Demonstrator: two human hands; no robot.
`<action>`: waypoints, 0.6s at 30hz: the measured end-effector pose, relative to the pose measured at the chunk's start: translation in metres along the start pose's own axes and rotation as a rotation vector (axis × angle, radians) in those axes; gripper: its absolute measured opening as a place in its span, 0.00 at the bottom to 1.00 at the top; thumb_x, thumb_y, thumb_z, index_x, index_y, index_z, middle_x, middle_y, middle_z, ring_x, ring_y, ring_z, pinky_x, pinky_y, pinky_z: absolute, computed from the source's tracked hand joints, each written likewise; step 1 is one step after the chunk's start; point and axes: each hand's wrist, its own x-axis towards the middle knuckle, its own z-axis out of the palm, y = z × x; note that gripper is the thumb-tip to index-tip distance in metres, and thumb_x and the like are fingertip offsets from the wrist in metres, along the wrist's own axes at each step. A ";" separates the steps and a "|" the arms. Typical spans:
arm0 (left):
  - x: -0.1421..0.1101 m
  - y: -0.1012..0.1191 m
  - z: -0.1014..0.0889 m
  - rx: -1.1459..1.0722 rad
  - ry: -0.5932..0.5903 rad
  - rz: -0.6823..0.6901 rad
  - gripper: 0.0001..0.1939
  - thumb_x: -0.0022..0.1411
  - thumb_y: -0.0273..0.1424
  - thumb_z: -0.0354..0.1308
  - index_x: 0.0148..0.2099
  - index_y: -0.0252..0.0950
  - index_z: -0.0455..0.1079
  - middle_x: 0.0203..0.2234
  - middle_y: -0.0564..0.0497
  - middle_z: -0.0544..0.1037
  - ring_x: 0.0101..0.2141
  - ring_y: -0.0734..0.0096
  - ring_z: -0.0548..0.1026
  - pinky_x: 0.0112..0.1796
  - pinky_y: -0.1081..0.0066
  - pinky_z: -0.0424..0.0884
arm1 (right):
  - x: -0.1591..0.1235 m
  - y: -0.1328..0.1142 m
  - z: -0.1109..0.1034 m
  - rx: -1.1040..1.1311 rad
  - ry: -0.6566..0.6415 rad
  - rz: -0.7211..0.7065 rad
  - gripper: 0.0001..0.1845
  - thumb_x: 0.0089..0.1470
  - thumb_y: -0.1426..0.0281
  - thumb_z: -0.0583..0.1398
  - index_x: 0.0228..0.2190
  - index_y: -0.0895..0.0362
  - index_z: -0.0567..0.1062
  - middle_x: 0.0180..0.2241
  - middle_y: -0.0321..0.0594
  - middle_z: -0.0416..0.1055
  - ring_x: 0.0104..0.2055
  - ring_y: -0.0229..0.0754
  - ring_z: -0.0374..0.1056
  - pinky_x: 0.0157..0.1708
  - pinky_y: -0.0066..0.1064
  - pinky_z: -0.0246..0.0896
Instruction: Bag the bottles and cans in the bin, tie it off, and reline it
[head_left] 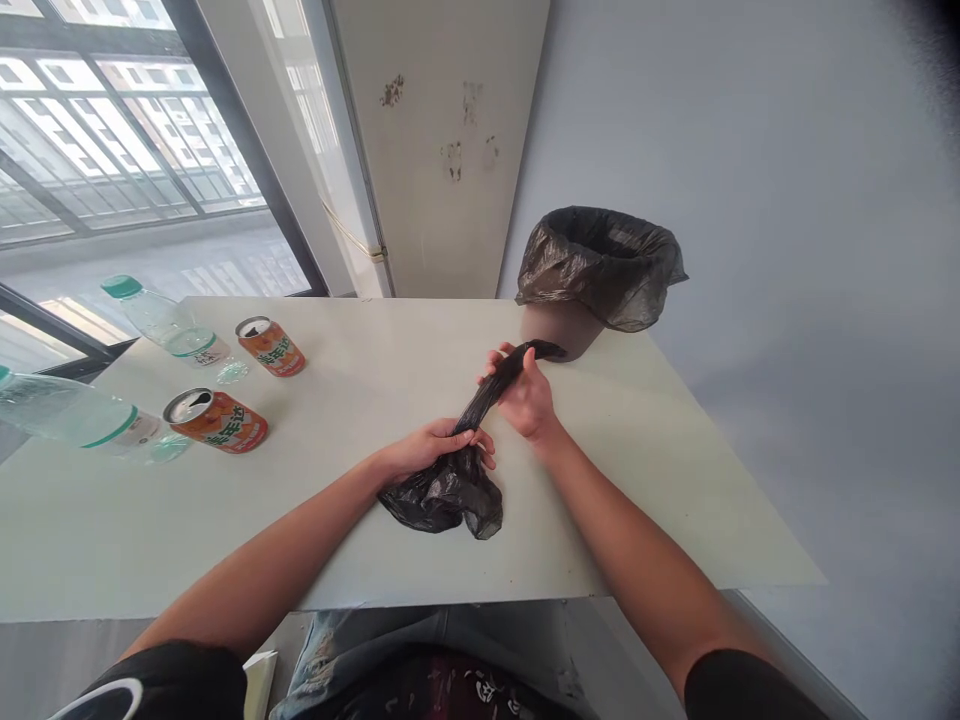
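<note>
A black plastic garbage bag (450,490) is stretched between my hands over the white table. My left hand (439,447) grips it near the middle, and the loose, crumpled part hangs below onto the tabletop. Farther up, my right hand (525,390) has its fingers curled around the gathered, rope-like upper part, with the thumb against it. The bag's narrow far end sticks out past my right thumb, in front of a trash bin (559,328). A dark liner (600,265) covers the bin's rim and hangs over its sides.
On the left of the table (360,370) stand two orange soda cans (271,347), both opened, and two clear plastic bottles with green caps (165,325). A wall (787,300) runs along the right side, and a window (127,130) is at the left.
</note>
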 end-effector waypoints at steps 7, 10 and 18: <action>0.000 0.010 -0.003 0.246 -0.031 0.007 0.15 0.61 0.38 0.72 0.42 0.34 0.75 0.30 0.51 0.73 0.30 0.72 0.72 0.36 0.71 0.71 | -0.001 0.003 0.003 -0.019 -0.027 0.006 0.14 0.64 0.54 0.66 0.37 0.49 0.72 0.23 0.27 0.54 0.22 0.35 0.50 0.33 0.33 0.68; -0.001 0.010 -0.005 0.331 -0.094 -0.040 0.13 0.58 0.32 0.72 0.42 0.34 0.74 0.30 0.52 0.72 0.30 0.74 0.69 0.31 0.74 0.68 | 0.002 -0.006 -0.002 -0.025 0.052 -0.098 0.14 0.65 0.57 0.66 0.34 0.50 0.70 0.22 0.26 0.44 0.20 0.35 0.36 0.20 0.29 0.50; -0.003 0.006 -0.007 -0.105 -0.124 -0.072 0.14 0.52 0.23 0.59 0.40 0.38 0.60 0.27 0.56 0.67 0.19 0.81 0.61 0.19 0.80 0.57 | 0.007 -0.009 -0.003 -0.154 0.213 -0.367 0.18 0.62 0.52 0.68 0.37 0.51 0.70 0.24 0.26 0.45 0.20 0.32 0.39 0.19 0.26 0.43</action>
